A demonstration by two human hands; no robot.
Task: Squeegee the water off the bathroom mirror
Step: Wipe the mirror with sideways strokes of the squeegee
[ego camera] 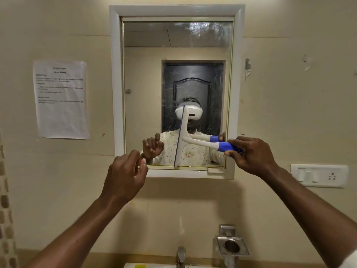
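Our right hand (pixel 251 154) has its fingers curled round the blue handle of the squeegee (pixel 182 138), whose blade stands upright against the lower mirror (pixel 146 74). Our left hand (pixel 125 176) hovers just below, fingers loosely curled, holding nothing

A small bathroom. A white-framed mirror (pixel 176 89) hangs at the centre of a cream wall (pixel 289 113). At the bottom edge of the frame a metal tap (pixel 181 255) stands over the rim of a white basin (pixel 154 265), with a steel wall holder (pixel 231 246) to its right. A switch and socket plate (pixel 319 175) sits at right, a printed paper notice (pixel 61 98) at left.
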